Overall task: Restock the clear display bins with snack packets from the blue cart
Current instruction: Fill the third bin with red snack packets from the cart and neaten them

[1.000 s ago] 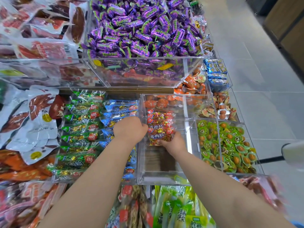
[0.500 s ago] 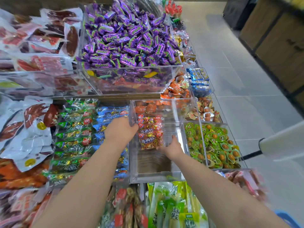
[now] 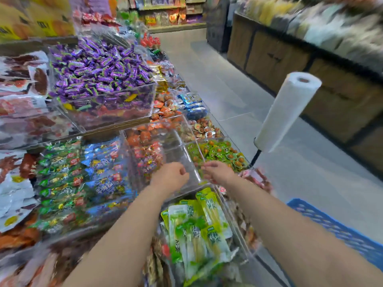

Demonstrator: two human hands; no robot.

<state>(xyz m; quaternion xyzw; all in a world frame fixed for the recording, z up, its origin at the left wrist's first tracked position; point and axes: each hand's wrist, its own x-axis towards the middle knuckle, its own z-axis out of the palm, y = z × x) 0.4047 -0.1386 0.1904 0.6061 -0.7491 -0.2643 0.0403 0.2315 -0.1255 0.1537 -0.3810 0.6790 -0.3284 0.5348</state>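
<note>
The red snack packets (image 3: 148, 156) lie in a stack at the back left of a clear display bin (image 3: 182, 162) in the middle of the shelf. My left hand (image 3: 170, 177) hovers over the bin's front part with loosely curled fingers and holds nothing. My right hand (image 3: 217, 172) is beside it at the bin's right wall, fingers relaxed and empty. A corner of the blue cart (image 3: 342, 233) shows low on the right, past my right forearm. The view is blurred by motion.
A raised bin of purple candies (image 3: 99, 67) stands behind. Green round packets (image 3: 219, 154) fill the bin to the right, green and blue packets (image 3: 62, 179) the bins to the left, long green packets (image 3: 199, 224) the one in front. A white bag roll (image 3: 288, 110) juts over the aisle.
Both hands have let go of the red packets and drawn back toward me. The packets stay in the bin. My head has lifted and turned right, bringing the aisle and cart into view.
</note>
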